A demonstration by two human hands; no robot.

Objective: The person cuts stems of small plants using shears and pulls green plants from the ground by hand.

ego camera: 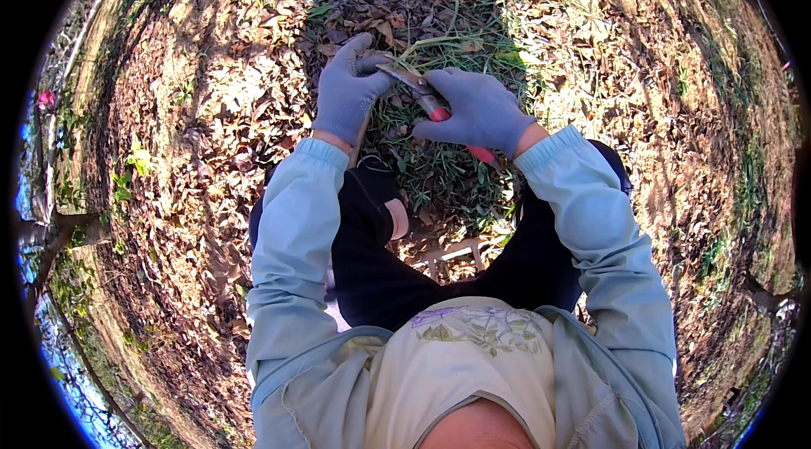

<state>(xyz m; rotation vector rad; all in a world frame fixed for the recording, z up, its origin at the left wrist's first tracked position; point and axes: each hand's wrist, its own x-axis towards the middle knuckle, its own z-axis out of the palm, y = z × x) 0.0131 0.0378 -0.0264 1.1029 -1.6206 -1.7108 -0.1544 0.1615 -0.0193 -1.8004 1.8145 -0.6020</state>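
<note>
My right hand (478, 108), in a grey-blue knit glove, is closed around a garden hand tool with a metal blade (408, 78) and a red handle (439, 114). Its blade points up and left; the glove hides the middle of the handle. Just left of the blade tip is my left hand (348, 91), gloved alike, thumb raised and fingers curled. Whether those fingers grip anything is hidden. Long green grass blades (437, 42) lie beyond both hands, and more cut-looking grass (437, 164) covers the ground beneath them.
Dry brown leaves (222, 113) spread over the ground on both sides. My dark-trousered knees (364, 208) frame the grassy patch. Between my thighs shows a pale frame (456, 251), perhaps part of a low seat. A leafy green sprig (139, 157) stands at the left.
</note>
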